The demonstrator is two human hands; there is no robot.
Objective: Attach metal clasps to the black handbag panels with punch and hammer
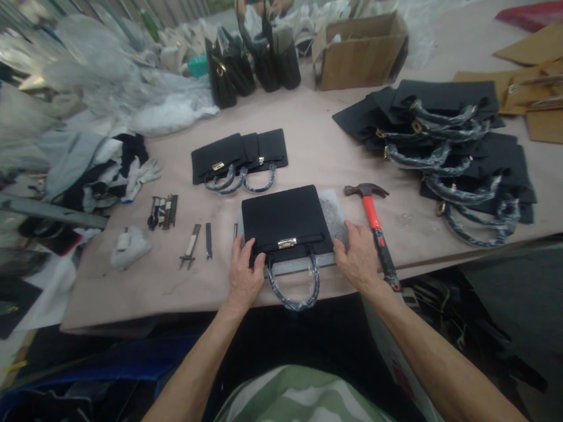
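A flat black handbag piece (281, 214) lies on a grey stone-like slab (333, 212), its gold clasp (287, 242) facing up. Its plastic-wrapped handle (294, 303) hangs toward me over the table's edge. My left hand (246, 272) grips the lower left corner, thumb on top and fingers along the side. At the lower right corner is my right hand (358, 255), its thumb against the bag's edge and its fingers apart over the slab. A claw hammer (373, 220) with a red and black handle lies just right of that hand.
Metal punches (191, 246) and several small tools (162, 212) lie to the left, near a plastic-wrapped bundle (130, 247). Similar black pieces (240, 155) lie behind; a larger pile (457, 146) spreads right. Finished-looking bags (250, 64) and a cardboard box (363, 55) stand farther back.
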